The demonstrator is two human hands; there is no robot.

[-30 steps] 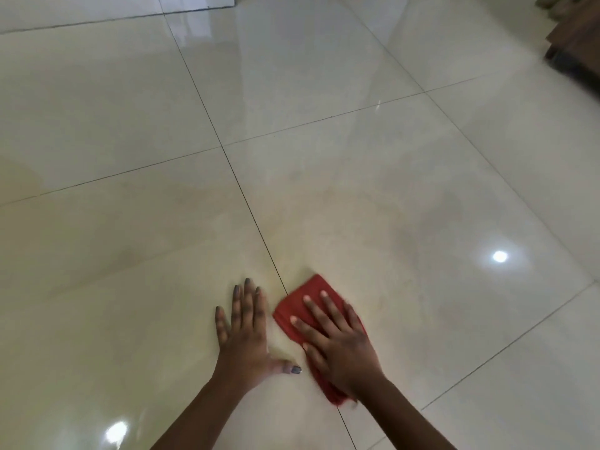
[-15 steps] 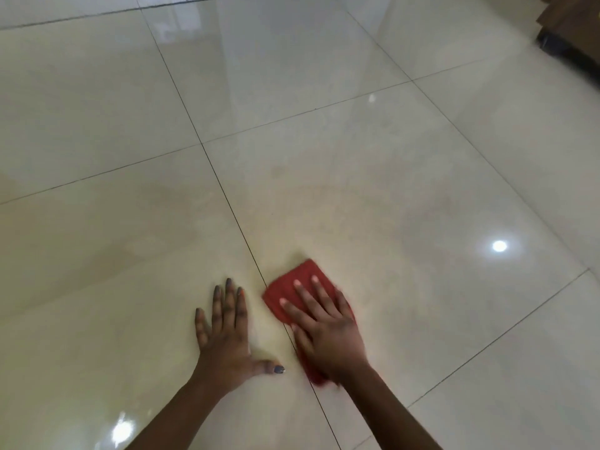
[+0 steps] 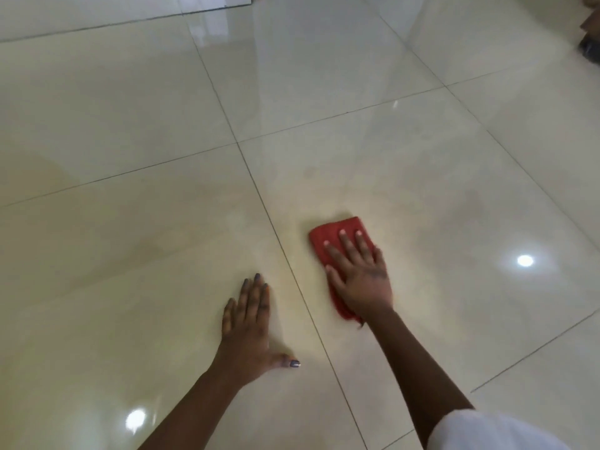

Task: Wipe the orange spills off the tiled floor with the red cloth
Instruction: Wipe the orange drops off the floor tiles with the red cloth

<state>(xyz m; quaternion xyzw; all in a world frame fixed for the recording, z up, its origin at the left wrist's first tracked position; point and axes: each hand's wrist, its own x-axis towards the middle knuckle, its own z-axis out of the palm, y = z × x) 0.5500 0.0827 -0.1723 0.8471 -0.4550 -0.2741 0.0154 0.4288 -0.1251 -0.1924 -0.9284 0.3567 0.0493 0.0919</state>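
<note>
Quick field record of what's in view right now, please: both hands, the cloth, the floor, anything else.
left hand: flat on the floor, fingers straight, holds nothing, left of the grout line
right hand: fingers straight, presses on the cloth
red cloth: folded, right of the grout line, partly under the hand
tiled floor: glossy cream tiles; no distinct orange patch visible
other: white sleeve bottom right; dark object top right
</note>
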